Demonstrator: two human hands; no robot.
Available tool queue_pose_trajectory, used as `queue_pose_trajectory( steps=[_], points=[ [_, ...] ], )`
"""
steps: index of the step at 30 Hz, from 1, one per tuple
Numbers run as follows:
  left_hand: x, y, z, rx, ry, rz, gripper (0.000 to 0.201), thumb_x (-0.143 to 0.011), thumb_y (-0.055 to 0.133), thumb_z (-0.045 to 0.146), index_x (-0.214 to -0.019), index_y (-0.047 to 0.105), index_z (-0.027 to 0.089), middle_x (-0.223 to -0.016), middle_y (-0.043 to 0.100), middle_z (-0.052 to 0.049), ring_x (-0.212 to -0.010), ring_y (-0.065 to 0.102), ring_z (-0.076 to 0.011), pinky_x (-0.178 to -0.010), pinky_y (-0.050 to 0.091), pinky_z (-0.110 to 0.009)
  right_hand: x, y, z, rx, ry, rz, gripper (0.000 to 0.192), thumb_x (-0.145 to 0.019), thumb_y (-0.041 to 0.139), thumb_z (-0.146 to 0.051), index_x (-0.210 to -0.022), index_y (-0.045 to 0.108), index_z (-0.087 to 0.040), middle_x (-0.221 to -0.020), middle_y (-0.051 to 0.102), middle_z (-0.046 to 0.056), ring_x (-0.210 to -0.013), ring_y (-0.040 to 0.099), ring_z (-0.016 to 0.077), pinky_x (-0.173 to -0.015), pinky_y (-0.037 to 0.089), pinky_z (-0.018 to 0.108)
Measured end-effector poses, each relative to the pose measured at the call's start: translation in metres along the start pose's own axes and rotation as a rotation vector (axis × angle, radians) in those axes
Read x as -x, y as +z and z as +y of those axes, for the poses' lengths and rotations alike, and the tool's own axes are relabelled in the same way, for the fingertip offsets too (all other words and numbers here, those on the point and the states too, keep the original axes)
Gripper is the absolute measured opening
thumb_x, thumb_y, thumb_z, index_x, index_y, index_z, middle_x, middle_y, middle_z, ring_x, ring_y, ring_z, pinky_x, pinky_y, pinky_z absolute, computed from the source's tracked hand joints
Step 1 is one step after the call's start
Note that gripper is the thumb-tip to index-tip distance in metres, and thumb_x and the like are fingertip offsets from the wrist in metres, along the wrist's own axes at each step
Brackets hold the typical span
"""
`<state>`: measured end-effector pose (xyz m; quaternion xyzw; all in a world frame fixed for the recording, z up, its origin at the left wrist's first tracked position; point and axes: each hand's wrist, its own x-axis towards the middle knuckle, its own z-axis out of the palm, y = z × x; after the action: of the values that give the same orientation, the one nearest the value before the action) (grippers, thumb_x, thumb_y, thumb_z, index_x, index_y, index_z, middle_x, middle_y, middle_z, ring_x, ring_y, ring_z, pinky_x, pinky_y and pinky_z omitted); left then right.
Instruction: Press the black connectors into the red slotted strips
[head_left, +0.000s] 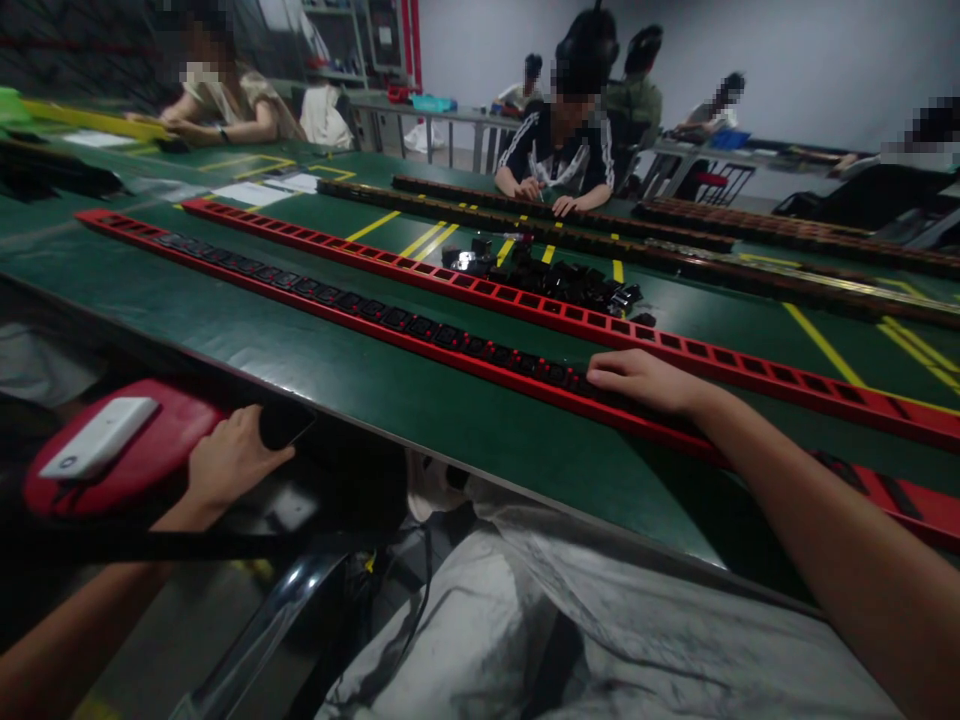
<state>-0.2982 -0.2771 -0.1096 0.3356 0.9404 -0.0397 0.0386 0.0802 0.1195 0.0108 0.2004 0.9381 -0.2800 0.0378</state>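
Two long strips point(465, 345) side by side on the table point(315, 370), loose sockets point(555, 278) behind.

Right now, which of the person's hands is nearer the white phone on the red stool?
Left. The left hand grips the red stool beside the white phone; the right hand rests on the table's red strip.

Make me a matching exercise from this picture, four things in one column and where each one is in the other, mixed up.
Things:
1. right hand
2. left hand
3. white phone
4. pile of black sockets

Places:
A. on the red stool
B. on the green table, beyond the second red strip
C. on the near red strip
D. below the table edge, at the stool's end

Pairs: 1-C, 2-D, 3-A, 4-B
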Motion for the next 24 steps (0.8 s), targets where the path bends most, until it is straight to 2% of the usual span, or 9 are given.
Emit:
queue_pose_trajectory(
  steps=[2,7,12,16,19,22,24],
  points=[
    [0.005,-0.002,0.02,-0.051,0.047,0.036,0.062,-0.082,0.04,0.058,-0.115,0.049,0.006,-0.116,0.06,-0.025,-0.107,0.06,-0.0398,-0.078,0.047,-0.042,0.0,0.0,-0.001,0.004,-0.005,0.006,0.047,-0.089,0.043,-0.063,-0.077,0.055,-0.019,-0.076,0.054,0.002,-0.072,0.051,0.0184,-0.068,0.038,0.031],
    [0.015,-0.002,0.056,-0.149,0.133,0.015,0.058,-0.079,0.043,0.061,-0.103,0.054,0.01,-0.104,0.064,-0.022,-0.1,0.063,-0.0389,-0.076,0.048,-0.043,0.0,0.002,0.0,0.009,-0.007,0.014,0.047,-0.089,0.043,-0.062,-0.077,0.056,-0.019,-0.074,0.053,0.001,-0.07,0.049,0.0171,-0.067,0.036,0.03],
    [0.03,0.004,0.077,-0.213,0.189,0.107,0.054,-0.078,0.044,0.059,-0.103,0.054,0.013,-0.098,0.064,-0.018,-0.098,0.063,-0.037,-0.081,0.048,-0.043,0.0,0.002,0.001,-0.01,0.005,0.025,0.047,-0.087,0.045,-0.062,-0.077,0.057,-0.018,-0.074,0.054,0.002,-0.07,0.049,0.0168,-0.067,0.035,0.03],
    [0.038,0.006,0.091,-0.161,0.264,0.075,0.051,-0.078,0.046,0.055,-0.103,0.056,0.011,-0.097,0.065,-0.019,-0.097,0.064,-0.0367,-0.082,0.048,-0.043,-0.001,0.002,-0.001,-0.016,0.008,0.026,0.046,-0.086,0.046,-0.062,-0.076,0.056,-0.018,-0.072,0.053,0.002,-0.069,0.048,0.0167,-0.067,0.034,0.031],
    [0.039,0.007,0.104,-0.088,0.332,-0.002,0.042,-0.08,0.046,0.05,-0.096,0.062,0.014,-0.096,0.068,-0.019,-0.094,0.065,-0.0371,-0.077,0.048,-0.043,-0.001,0.002,-0.002,-0.017,0.009,0.031,0.045,-0.085,0.047,-0.062,-0.075,0.056,-0.019,-0.072,0.053,0.002,-0.068,0.047,0.0168,-0.066,0.033,0.031],
    [0.039,0.006,0.118,-0.005,0.38,-0.168,0.041,-0.084,0.044,0.049,-0.083,0.068,0.016,-0.086,0.071,-0.018,-0.082,0.068,-0.0366,-0.066,0.046,-0.041,-0.001,0.002,-0.001,-0.023,0.001,0.033,0.045,-0.086,0.047,-0.062,-0.075,0.057,-0.019,-0.072,0.053,0.002,-0.068,0.048,0.0169,-0.066,0.033,0.031],
    [0.039,0.004,0.129,0.063,0.48,-0.29,0.04,-0.083,0.048,0.048,-0.069,0.067,0.016,-0.075,0.07,-0.016,-0.074,0.067,-0.0342,-0.061,0.045,-0.038,-0.001,0.002,0.001,-0.024,-0.004,0.031,0.046,-0.086,0.046,-0.062,-0.075,0.057,-0.018,-0.073,0.053,0.002,-0.069,0.048,0.0168,-0.066,0.033,0.031]
  ],
)
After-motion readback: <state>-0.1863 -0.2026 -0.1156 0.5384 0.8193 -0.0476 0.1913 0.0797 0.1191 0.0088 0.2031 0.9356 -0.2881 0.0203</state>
